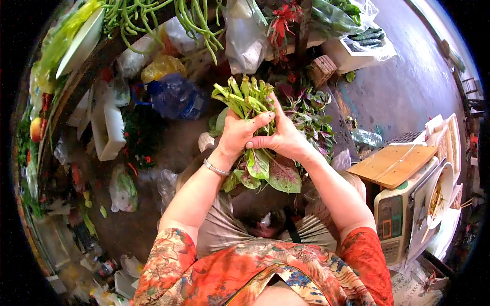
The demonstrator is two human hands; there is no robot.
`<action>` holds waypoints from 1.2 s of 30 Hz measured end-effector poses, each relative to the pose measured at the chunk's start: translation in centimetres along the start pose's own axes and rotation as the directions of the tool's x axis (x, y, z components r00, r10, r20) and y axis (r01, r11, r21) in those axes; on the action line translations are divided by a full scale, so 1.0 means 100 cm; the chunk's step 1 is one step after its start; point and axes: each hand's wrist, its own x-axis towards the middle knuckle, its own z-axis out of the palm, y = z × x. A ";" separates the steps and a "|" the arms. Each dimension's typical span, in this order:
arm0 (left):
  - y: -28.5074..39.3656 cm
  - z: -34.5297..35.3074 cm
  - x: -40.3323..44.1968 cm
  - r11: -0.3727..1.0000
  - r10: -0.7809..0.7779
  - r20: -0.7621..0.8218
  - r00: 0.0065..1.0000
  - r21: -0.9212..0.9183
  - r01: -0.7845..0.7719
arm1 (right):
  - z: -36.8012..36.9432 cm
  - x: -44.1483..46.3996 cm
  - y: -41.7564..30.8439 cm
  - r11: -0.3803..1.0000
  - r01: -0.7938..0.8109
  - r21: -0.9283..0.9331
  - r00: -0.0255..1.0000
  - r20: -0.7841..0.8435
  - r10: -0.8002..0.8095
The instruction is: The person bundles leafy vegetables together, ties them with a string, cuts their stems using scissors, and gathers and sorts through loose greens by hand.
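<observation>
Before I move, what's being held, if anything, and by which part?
The left hand and right hand hold a bunch of leafy greens around its stems, just below the cut ends, with leaves showing on the body side.

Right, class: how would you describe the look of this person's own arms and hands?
The left hand and right hand wear no gloves. A slim silver-coloured bangle circles the left wrist; the right wrist shows none. The short sleeves end near the elbows, red-orange with a beige and darker print.
</observation>
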 end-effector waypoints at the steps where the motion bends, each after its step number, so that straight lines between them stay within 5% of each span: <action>1: 0.000 -0.001 0.000 0.999 0.018 0.008 1.000 0.033 -0.018 | 0.001 0.001 0.001 0.998 0.058 -0.008 0.998 -0.020 -0.058; 3: 0.001 -0.002 -0.002 0.997 -0.073 0.056 0.996 0.044 0.071 | -0.004 0.001 -0.001 0.996 -0.080 -0.030 0.992 0.098 0.083; 8: -0.016 -0.002 0.000 0.990 -0.140 0.119 0.983 0.019 0.139 | -0.002 -0.006 0.007 0.997 -0.056 -0.059 0.998 0.005 0.057; 9: -0.017 -0.001 0.000 0.991 -0.134 0.160 0.978 0.029 0.130 | -0.007 -0.009 0.006 0.992 -0.121 -0.036 0.986 0.111 0.125; 11: -0.010 -0.010 -0.006 0.980 -0.161 0.277 0.947 0.156 0.121 | -0.008 -0.013 0.000 0.999 -0.035 0.039 0.997 0.063 0.032; 15: -0.007 -0.018 -0.010 0.985 -0.153 0.339 0.928 0.131 0.115 | -0.010 -0.012 -0.008 0.998 0.046 0.041 0.997 0.057 -0.048; 19: -0.006 -0.002 -0.012 0.990 -0.039 0.274 0.961 0.139 0.000 | -0.012 -0.020 -0.020 0.852 0.029 -0.523 0.994 0.105 0.031; 22: -0.012 0.002 -0.017 0.996 -0.057 0.200 0.978 0.073 0.043 | -0.011 -0.017 -0.026 0.868 -0.073 -0.491 0.978 0.137 0.159; 25: -0.012 0.002 -0.018 0.999 -0.033 0.123 0.992 -0.008 0.034 | -0.008 -0.014 -0.017 0.936 -0.105 -0.336 0.983 0.106 0.148; 27: -0.007 0.000 -0.016 0.998 0.045 0.098 0.994 0.048 -0.049 | -0.011 -0.008 -0.036 0.987 -0.105 0.126 0.954 0.292 0.064; 28: -0.005 -0.006 -0.016 0.978 0.056 0.104 0.993 0.194 -0.076 | -0.014 -0.006 -0.043 0.997 -0.056 0.044 0.970 0.239 0.044; 32: 0.003 -0.013 -0.017 0.982 0.154 -0.021 0.988 0.116 -0.151 | -0.047 0.017 -0.048 0.837 -0.342 0.427 0.920 0.333 0.206; 33: 0.014 -0.019 -0.019 0.943 0.204 0.017 0.979 0.264 -0.201 | -0.055 0.032 -0.028 0.791 -0.250 0.559 0.958 0.261 0.118; 35: 0.015 -0.033 -0.017 0.987 0.149 0.045 0.988 0.053 -0.151 | -0.065 0.053 -0.009 0.781 -0.195 0.594 0.973 0.015 0.232; 36: 0.022 -0.036 -0.019 0.978 0.144 0.042 0.989 0.144 -0.149 | -0.072 0.061 0.008 0.792 -0.255 0.555 0.942 -0.043 0.333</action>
